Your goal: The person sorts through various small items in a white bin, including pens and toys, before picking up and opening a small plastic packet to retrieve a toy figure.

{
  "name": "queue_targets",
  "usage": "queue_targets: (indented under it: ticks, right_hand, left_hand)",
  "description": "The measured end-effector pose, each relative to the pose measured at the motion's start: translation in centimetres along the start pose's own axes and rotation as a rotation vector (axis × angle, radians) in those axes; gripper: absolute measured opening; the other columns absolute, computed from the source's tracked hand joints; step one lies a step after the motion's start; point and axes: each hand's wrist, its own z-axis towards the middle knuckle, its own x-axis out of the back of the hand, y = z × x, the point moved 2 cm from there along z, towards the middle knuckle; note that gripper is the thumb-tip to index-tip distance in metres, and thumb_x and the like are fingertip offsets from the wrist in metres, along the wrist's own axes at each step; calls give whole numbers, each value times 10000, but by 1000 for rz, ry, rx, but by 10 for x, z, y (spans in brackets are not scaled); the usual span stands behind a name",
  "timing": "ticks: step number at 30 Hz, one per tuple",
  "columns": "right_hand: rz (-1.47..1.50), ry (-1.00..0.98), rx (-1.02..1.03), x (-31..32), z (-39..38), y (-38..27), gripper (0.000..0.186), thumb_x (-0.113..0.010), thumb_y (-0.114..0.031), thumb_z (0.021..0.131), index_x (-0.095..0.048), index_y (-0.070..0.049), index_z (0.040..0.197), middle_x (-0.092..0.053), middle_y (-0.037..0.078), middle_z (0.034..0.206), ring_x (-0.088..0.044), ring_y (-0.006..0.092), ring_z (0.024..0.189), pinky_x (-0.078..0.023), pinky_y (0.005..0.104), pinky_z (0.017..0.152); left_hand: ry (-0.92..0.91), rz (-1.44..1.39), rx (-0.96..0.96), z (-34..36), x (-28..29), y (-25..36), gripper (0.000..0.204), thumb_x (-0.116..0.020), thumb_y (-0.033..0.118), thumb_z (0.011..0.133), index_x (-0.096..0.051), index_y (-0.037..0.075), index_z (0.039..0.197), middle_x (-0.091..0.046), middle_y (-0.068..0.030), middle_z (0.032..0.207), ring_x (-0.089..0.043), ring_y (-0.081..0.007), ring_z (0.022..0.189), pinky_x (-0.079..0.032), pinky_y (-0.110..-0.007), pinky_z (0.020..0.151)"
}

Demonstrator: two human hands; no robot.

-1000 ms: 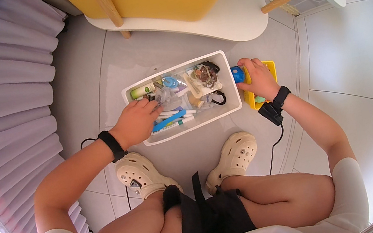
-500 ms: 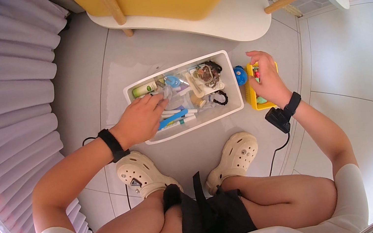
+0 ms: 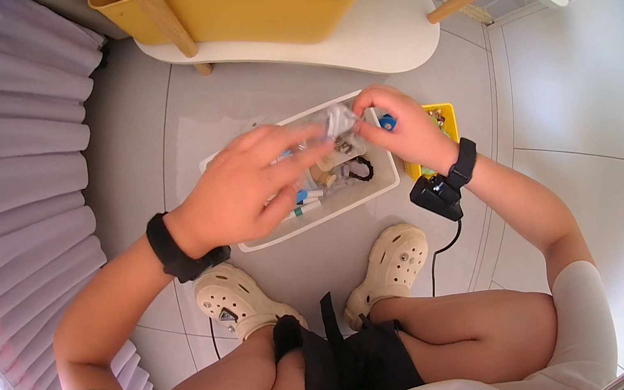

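Right hand point(image 3: 407, 128) up over the white bin point(image 3: 317, 226), thumb and finger pinched on a crumpled clear plastic bag point(image 3: 339, 118)! Left hand point(image 3: 244, 186), blurred, stretches its fingers to the bag's near side, and whether they grip it, I cannot tell; hands apart, bag between, yellow basket point(image 3: 450, 120) beside the bin
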Motion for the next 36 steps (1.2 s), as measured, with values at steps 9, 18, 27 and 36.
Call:
queue_targets:
  ticks: [9, 18, 27, 36]
  right_hand:
    - [11, 489, -224, 63, 10, 68, 193, -662, -174, 893, -611, -33, 1015, -640, 62, 1003, -600, 160, 934, -447, 297, 861]
    - [-415, 363, 100, 12, 5, 37, 254, -617, -149, 887, -579, -55, 1120, -583, 145, 1154, -518, 339, 1125, -401, 418, 985]
    - [-235, -216, 247, -69, -12, -2, 248, -621, -150, 861, -582, -74, 1094, -544, 129, 1185, -500, 347, 1128, -414, 429, 996]
    - [-168, -221, 99, -62, -21, 5, 234, -612, -115, 856, -585, -73, 1084, -552, 129, 1160, -507, 347, 1124, -421, 418, 986]
  left_hand:
    - [-272, 183, 273, -62, -29, -68, 314, -601, 58, 789, -621, 44, 1102, -621, -96, 1083, -573, -301, 1033, -483, -394, 883]
    - [-516, 443, 264, -107, -66, -87, 429, -658, 135, 800, -570, 64, 1214, -550, -84, 1221, -533, -245, 1131, -454, -374, 967]
    - [-661, 308, 290, -88, -58, -98, 325, -720, 134, 748, -602, 77, 1045, -538, -75, 1024, -561, -264, 1026, -486, -372, 905]
    - [-585, 388, 183, -93, -58, -101, 154, -574, 94, 828, -653, 103, 960, -547, -64, 1042, -553, -241, 1021, -485, -363, 900]
